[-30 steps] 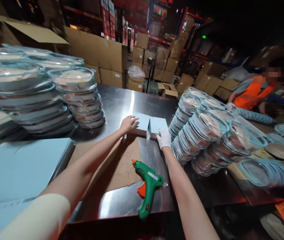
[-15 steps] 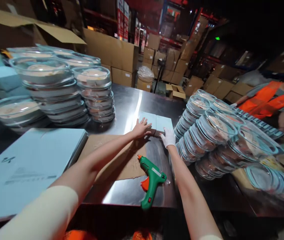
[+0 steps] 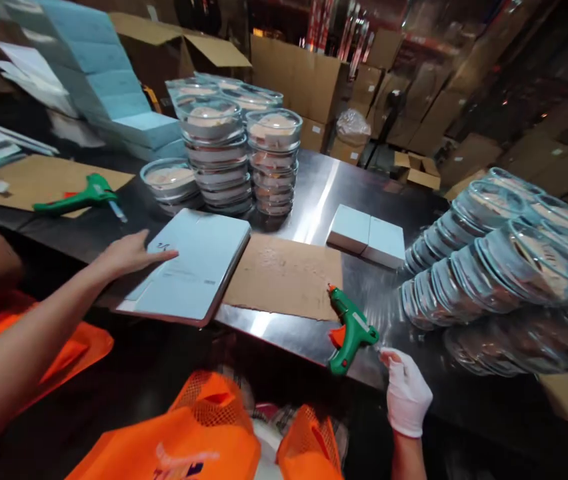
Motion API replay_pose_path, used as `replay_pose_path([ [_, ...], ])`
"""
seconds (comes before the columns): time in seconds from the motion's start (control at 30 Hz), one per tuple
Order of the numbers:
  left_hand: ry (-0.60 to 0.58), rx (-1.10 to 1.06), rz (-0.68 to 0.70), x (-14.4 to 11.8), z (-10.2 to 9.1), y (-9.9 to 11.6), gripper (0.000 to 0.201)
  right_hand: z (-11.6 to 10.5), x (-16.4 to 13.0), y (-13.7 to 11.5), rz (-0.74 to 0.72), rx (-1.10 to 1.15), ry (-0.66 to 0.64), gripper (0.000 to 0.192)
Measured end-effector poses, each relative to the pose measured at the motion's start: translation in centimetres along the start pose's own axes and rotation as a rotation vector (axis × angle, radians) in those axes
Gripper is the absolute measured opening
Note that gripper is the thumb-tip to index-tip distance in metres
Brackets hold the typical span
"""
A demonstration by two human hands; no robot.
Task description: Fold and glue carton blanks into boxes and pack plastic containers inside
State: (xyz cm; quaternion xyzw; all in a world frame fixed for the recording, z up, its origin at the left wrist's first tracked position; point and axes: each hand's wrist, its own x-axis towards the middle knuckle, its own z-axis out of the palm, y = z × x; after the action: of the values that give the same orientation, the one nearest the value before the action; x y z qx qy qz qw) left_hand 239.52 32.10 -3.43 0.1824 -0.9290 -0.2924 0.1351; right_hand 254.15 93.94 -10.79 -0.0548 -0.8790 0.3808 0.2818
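Note:
My bare left hand rests with spread fingers on the near left corner of a stack of flat pale blue card sheets on the steel table. In a white glove, my right hand hovers at the table's near edge, fingers loosely curled and holding nothing, just right of a green glue gun. Two pale blue boxes sit side by side farther back, with no hand on them.
A brown cardboard sheet lies between the card stack and the glue gun. Stacked clear lidded dishes stand at the back; more lean at right. A second glue gun lies far left. Orange fabric is below.
Both hands left the two pale blue boxes and pulled back. My left hand swung left onto the card stack; my right hand dropped to the table edge by the glue gun. View turned left.

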Motion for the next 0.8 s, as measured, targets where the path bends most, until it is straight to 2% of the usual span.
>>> replay_pose_path([
  [0.07, -0.042, -0.003, -0.041, -0.7, -0.8, -0.7, 0.044, 1.0, -0.3, -1.4, -0.040, 0.030, -0.039, 0.032],
  [0.13, 0.071, -0.058, -0.050, -2.6, -2.4, 0.3, 0.046, 1.7, -0.3, -3.3, -0.132, 0.051, -0.072, 0.025],
  [0.2, 0.221, -0.143, -0.039, -5.6, -4.6, 2.3, 0.056, 2.0, -0.5, -5.7, -0.234, 0.054, -0.085, 0.019],
  [0.27, 0.240, -0.245, -0.006, -9.4, -6.1, 4.6, 0.063, 2.3, -0.7, -8.7, -0.343, 0.061, -0.078, 0.032],
  [0.3, 0.280, -0.230, 0.011, -11.3, -6.2, 5.7, 0.063, 2.6, -0.8, -10.4, -0.412, 0.072, -0.085, 0.043],
  [0.33, 0.270, -0.217, 0.076, -13.2, -5.8, 6.7, 0.061, 3.1, -0.9, -12.1, -0.491, 0.085, -0.099, 0.054],
  [0.4, -0.014, -0.276, 0.236, -16.6, -3.7, 8.0, 0.050, 4.5, -0.9, -15.2, -0.624, 0.111, -0.146, 0.063],
  [0.43, -0.138, -0.311, 0.304, -18.2, -2.3, 8.3, 0.045, 5.3, -0.9, -16.4, -0.639, 0.118, -0.165, 0.059],
  [0.47, -0.226, -0.348, 0.348, -19.5, -0.9, 8.3, 0.040, 6.1, -1.0, -17.2, -0.614, 0.122, -0.184, 0.050],
  [0.53, -0.277, -0.406, 0.377, -21.5, 1.2, 7.6, 0.031, 7.2, -1.4, -18.0, -0.488, 0.155, -0.252, 0.030],
  [0.63, -0.276, -0.457, 0.429, -22.5, 1.8, 5.8, 0.020, 7.5, -2.1, -17.3, -0.214, 0.298, -0.453, 0.024],
  [0.7, -0.298, -0.449, 0.492, -22.0, 1.1, 5.1, 0.018, 7.0, -2.1, -16.5, 0.030, 0.440, -0.640, 0.039],
  [0.77, -0.318, -0.428, 0.520, -21.2, 0.6, 4.8, 0.021, 6.5, -1.9, -15.6, 0.259, 0.606, -0.885, 0.066],
  [0.8, -0.329, -0.421, 0.529, -20.9, 0.7, 4.7, 0.025, 6.4, -1.9, -15.3, 0.327, 0.673, -1.002, 0.080],
])
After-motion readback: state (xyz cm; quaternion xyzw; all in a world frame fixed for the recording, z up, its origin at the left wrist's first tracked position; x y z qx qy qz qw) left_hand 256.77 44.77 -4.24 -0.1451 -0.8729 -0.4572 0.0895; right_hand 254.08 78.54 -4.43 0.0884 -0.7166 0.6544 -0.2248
